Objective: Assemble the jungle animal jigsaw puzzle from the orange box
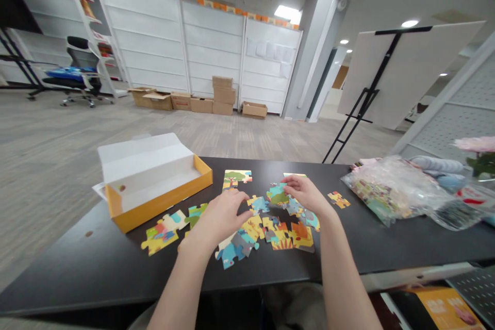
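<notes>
Colourful jigsaw puzzle pieces (252, 227) lie spread over the black table, some joined and some loose. My left hand (220, 215) is over the left part of them, thumb apart from curved fingers, with nothing visible in it. It hides some pieces beneath. My right hand (305, 193) pinches a green and blue puzzle piece (277, 194), which looks slightly tilted above the others. Beyond the left hand lies a joined corner section with a tree (236, 178). Joined orange and yellow pieces (296, 237) sit nearer to me. Farther left are yellow and green pieces (160, 237).
An open yellow box (160, 205) with a white inside stands at the table's left. On the right lie a clear plastic bag (394, 185) and an orange puzzle piece (339, 199). Past the black table (116, 273) stand an easel (363, 98) and cardboard boxes (223, 95).
</notes>
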A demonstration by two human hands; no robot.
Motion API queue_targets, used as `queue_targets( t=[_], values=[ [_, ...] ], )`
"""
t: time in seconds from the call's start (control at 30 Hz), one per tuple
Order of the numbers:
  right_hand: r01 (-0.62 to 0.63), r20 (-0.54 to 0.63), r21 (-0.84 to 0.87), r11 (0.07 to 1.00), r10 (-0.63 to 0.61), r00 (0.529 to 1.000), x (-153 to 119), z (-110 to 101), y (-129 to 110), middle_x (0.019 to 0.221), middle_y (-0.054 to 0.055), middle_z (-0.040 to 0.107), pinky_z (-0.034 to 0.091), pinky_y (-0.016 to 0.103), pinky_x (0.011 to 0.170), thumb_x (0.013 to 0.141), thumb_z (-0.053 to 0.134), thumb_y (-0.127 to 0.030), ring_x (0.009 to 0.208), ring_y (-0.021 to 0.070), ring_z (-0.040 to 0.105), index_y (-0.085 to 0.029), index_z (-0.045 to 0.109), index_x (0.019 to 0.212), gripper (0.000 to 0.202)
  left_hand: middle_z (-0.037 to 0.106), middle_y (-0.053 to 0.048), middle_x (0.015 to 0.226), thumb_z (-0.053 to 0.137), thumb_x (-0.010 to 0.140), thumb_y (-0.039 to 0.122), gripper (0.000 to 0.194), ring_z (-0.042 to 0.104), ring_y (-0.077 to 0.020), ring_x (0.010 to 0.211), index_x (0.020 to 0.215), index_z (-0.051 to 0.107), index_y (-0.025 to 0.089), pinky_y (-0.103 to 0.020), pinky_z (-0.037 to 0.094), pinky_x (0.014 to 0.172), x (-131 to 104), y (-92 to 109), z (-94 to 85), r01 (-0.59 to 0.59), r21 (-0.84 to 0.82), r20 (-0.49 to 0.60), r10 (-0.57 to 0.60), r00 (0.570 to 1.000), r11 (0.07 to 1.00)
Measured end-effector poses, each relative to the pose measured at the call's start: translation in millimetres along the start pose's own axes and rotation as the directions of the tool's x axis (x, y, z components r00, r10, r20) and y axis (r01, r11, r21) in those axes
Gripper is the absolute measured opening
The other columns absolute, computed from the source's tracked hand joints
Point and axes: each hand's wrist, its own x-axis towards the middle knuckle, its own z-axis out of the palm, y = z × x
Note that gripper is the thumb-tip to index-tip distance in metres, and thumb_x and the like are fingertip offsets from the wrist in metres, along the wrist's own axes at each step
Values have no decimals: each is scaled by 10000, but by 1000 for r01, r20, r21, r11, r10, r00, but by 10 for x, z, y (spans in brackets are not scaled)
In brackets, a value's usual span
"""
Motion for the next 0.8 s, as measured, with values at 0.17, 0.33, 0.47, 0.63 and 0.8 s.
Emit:
queue_targets(
  t=[0.17, 0.33, 0.47, 0.63, 0.8],
  values=[
    [36, -50, -86, 996, -41, 998, 132, 253, -49, 873, 69, 725, 568, 347, 784, 811, 647, -262, 826, 211, 712, -191, 656, 962, 167, 684, -144, 1192, 501, 952, 351, 340, 624, -329, 1121, 1211, 647, 185, -445, 511, 901, -157, -214, -163, 257, 207, -69, -248, 966, 944],
    [45, -2, -100, 994, -45, 999, 195, 450, -29, 840, 52, 715, 561, 333, 743, 821, 644, -238, 764, 196, 699, -200, 662, 953, 138, 687, -148, 1159, 472, 968, 421, 371, 619, -338, 1118, 1183, 647, 173, -445, 508, 903, -217, -274, -73, 243, 228, -26, -243, 970, 943],
    [51, 14, -98, 994, -50, 999, 216, 521, 10, 813, 45, 696, 543, 303, 662, 835, 612, -238, 722, 183, 682, -190, 662, 965, 147, 674, -145, 1201, 526, 946, 419, 375, 596, -350, 1152, 1204, 649, 177, -476, 492, 947, -223, -231, 24, 165, 193, 9, -170, 985, 967],
    [67, 25, -91, 994, -65, 998, 234, 549, 21, 830, 49, 705, 521, 280, 641, 834, 616, -265, 751, 180, 679, -190, 666, 957, 152, 679, -113, 1201, 581, 921, 366, 355, 587, -313, 1140, 1219, 660, 189, -433, 479, 999, -241, -162, 52, 37, 115, 57, -44, 997, 993],
    [65, 33, -99, 993, -62, 998, 234, 502, 52, 818, 46, 717, 522, 291, 665, 835, 611, -285, 735, 181, 672, -201, 664, 947, 150, 676, -100, 1206, 594, 913, 359, 355, 577, -308, 1155, 1222, 663, 200, -421, 479, 1004, -236, -65, 91, 3, 72, 67, -7, 998, 997]
  ],
)
